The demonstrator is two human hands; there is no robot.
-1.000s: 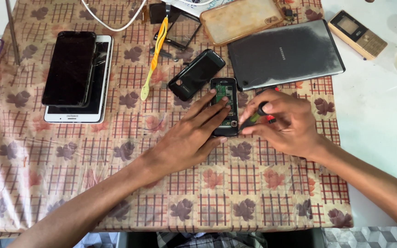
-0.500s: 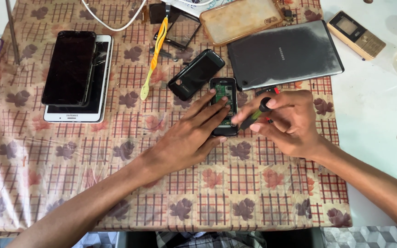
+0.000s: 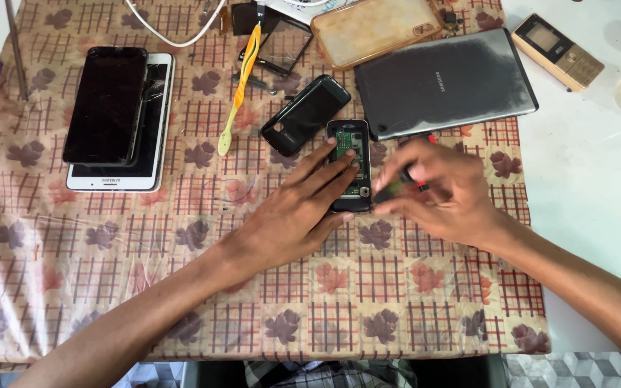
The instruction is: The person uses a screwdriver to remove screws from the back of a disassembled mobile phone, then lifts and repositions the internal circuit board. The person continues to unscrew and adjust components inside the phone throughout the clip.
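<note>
A small opened phone (image 3: 350,147) with its green circuit board showing lies on the patterned tablecloth (image 3: 181,237). My left hand (image 3: 300,208) lies flat on it, fingertips pressing its lower half. My right hand (image 3: 440,190) is just to its right, fingers closed around a small screwdriver (image 3: 415,183) with a red and green handle, blurred by motion, its tip beside the phone's right edge. A black back cover (image 3: 305,113) rests to the upper left of the phone.
A grey tablet (image 3: 443,82) lies behind my right hand. Two stacked phones (image 3: 113,115) sit at the left, a yellow-handled brush (image 3: 237,82) at centre back, a tan phone case (image 3: 375,29) behind, a gold keypad phone (image 3: 557,50) at right.
My right hand has shifted and turned beside the phone with the screwdriver, now blurred. My left hand stays pressed on the phone.
</note>
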